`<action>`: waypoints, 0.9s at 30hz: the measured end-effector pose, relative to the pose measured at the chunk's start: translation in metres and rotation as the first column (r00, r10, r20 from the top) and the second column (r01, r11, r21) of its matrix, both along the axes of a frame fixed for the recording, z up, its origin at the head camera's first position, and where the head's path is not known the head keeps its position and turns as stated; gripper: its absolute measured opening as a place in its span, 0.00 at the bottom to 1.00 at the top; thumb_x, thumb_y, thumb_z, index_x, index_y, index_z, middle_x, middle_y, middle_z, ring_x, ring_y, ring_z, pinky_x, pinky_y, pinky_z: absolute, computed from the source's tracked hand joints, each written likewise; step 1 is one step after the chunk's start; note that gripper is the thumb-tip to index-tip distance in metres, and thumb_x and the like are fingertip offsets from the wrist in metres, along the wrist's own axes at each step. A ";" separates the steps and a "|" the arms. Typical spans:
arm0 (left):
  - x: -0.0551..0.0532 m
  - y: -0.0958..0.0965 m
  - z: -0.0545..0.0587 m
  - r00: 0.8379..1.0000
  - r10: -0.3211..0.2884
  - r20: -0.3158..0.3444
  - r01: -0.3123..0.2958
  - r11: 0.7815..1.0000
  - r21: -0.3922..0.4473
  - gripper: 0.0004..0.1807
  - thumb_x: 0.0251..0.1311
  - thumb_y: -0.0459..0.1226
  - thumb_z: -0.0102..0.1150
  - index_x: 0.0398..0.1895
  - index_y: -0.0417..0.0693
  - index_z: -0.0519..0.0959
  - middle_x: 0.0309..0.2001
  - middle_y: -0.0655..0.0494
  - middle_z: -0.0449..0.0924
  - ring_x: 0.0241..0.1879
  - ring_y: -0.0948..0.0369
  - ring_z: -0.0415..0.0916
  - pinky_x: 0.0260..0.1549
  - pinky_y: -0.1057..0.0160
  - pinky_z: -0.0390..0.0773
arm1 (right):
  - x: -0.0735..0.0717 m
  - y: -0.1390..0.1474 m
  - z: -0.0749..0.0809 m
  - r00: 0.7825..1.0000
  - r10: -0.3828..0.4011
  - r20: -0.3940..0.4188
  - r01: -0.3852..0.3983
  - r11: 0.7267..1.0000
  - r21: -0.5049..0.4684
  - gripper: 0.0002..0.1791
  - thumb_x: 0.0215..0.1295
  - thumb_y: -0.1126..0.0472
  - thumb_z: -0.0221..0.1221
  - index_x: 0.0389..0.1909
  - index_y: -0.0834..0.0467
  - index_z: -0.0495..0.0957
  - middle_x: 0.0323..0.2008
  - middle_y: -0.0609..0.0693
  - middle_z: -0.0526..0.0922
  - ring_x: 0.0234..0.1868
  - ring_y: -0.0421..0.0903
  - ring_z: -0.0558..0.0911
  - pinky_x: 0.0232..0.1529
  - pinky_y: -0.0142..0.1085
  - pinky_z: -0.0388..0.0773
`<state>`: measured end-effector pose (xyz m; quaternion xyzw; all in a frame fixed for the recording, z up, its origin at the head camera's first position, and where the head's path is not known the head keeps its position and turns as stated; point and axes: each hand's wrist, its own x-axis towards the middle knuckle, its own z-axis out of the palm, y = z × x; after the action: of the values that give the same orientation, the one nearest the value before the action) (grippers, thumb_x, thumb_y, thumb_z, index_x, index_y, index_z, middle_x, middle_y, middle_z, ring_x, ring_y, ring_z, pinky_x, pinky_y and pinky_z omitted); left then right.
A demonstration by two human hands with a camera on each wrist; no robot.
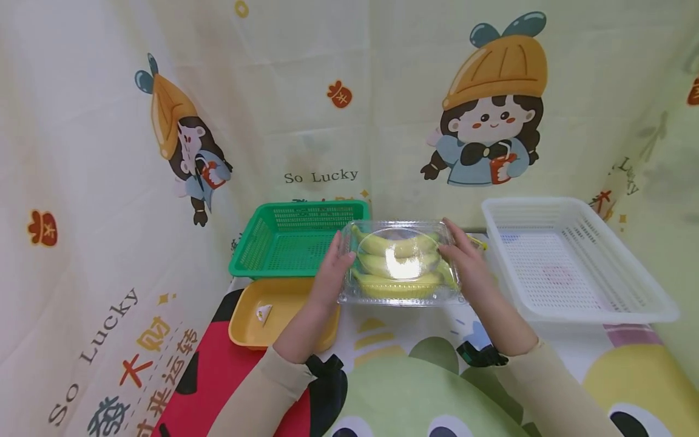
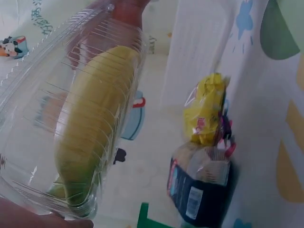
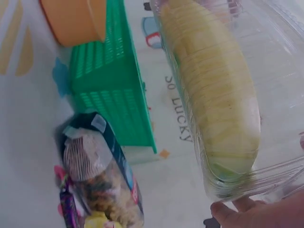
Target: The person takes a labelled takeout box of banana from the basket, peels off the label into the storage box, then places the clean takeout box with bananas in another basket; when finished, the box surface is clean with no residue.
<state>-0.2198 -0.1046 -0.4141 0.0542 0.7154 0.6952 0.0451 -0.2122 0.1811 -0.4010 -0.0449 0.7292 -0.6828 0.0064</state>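
Both hands hold a clear plastic clamshell box up in front of the body, one at each short end. Several yellow bananas lie inside it, seen through the lid. My left hand grips the left end, and my right hand grips the right end. The box appears tilted, with its lid facing the head camera. From the right wrist, one banana shows along the box's side, with fingertips at the lower corner.
Behind the box stand a dark-labelled clear food bag and a yellow packet. A green basket is at the back left. In front of it, an orange tray holds a small white piece. A white basket stands right.
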 end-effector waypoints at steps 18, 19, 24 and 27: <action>-0.031 -0.050 0.010 0.990 0.129 0.052 -0.133 0.987 0.091 0.39 0.68 0.51 0.53 0.79 0.62 0.50 0.76 0.61 0.57 0.75 0.54 0.54 0.75 0.44 0.51 | -0.050 -0.052 0.002 0.985 -0.141 0.102 0.135 0.989 0.058 0.27 0.73 0.44 0.46 0.71 0.41 0.65 0.77 0.42 0.55 0.78 0.50 0.51 0.76 0.56 0.51; -0.032 -0.053 0.010 0.989 0.141 0.050 -0.144 0.986 0.078 0.39 0.68 0.52 0.54 0.79 0.60 0.52 0.76 0.60 0.57 0.75 0.54 0.55 0.75 0.45 0.52 | -0.053 -0.054 0.002 0.984 -0.137 0.115 0.132 0.990 0.049 0.27 0.73 0.44 0.46 0.71 0.41 0.65 0.77 0.41 0.56 0.78 0.49 0.53 0.75 0.55 0.53; -0.041 -0.069 0.011 0.981 0.188 0.044 -0.188 0.982 -0.016 0.37 0.67 0.57 0.54 0.76 0.59 0.59 0.76 0.58 0.58 0.75 0.55 0.56 0.74 0.47 0.57 | -0.066 -0.069 0.004 0.983 -0.093 0.160 0.101 0.994 -0.041 0.26 0.74 0.46 0.47 0.71 0.41 0.65 0.74 0.48 0.62 0.50 0.46 0.81 0.50 0.40 0.80; -0.047 -0.081 0.011 0.977 0.201 0.065 -0.197 0.979 -0.056 0.37 0.66 0.58 0.54 0.76 0.61 0.60 0.76 0.59 0.58 0.73 0.54 0.58 0.72 0.46 0.60 | -0.072 -0.076 0.007 0.985 -0.065 0.161 0.070 0.997 -0.022 0.27 0.74 0.45 0.48 0.72 0.41 0.64 0.73 0.51 0.63 0.20 0.39 0.72 0.24 0.31 0.73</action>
<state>-0.2669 -0.1853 -0.4031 -0.0433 0.7321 0.6798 0.0018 -0.2846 0.1050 -0.3939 0.0349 0.7180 -0.6940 0.0413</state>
